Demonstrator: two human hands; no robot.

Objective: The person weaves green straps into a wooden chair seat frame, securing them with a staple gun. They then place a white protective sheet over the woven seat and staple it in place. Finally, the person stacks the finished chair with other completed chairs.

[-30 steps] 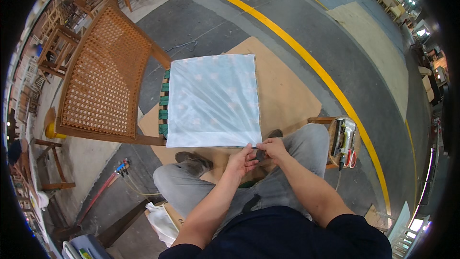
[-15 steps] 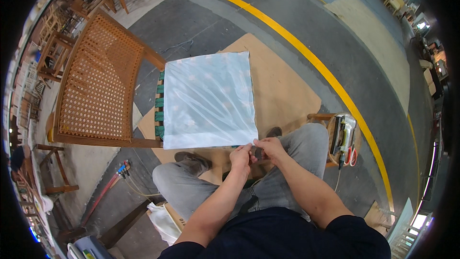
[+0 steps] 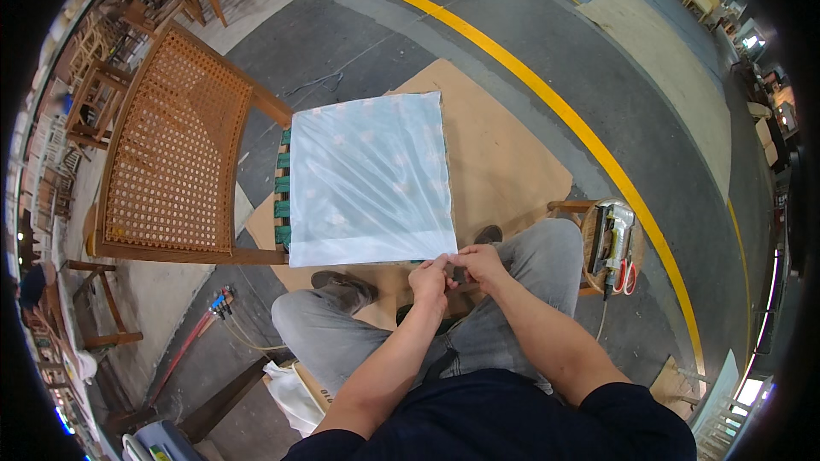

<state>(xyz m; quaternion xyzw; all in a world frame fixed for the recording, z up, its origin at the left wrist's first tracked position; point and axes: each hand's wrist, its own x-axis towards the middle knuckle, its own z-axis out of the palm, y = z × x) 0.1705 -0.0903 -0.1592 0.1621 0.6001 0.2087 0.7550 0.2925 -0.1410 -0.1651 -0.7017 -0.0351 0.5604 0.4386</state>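
On my far left stands the woven cane backrest (image 3: 175,149) of a wooden chair, with blue hose fittings (image 3: 220,300) lying on the floor nearer me. Next to the backrest, green webbing straps (image 3: 283,188) show along the seat's left edge. A thin white cloth (image 3: 367,183) covers the rest of the seat in front of me, creases fanning out from its near right corner. There my left hand (image 3: 431,278) pinches the fabric between thumb and forefinger, and my right hand (image 3: 479,264) pinches just beside it, the 2 sets of fingertips almost touching. A brown sheet (image 3: 504,149) spreads beneath the chair. Beyond my right knee, a stool (image 3: 567,206) carries a metal-bodied air tool (image 3: 617,235) and red-handled scissors (image 3: 627,277).
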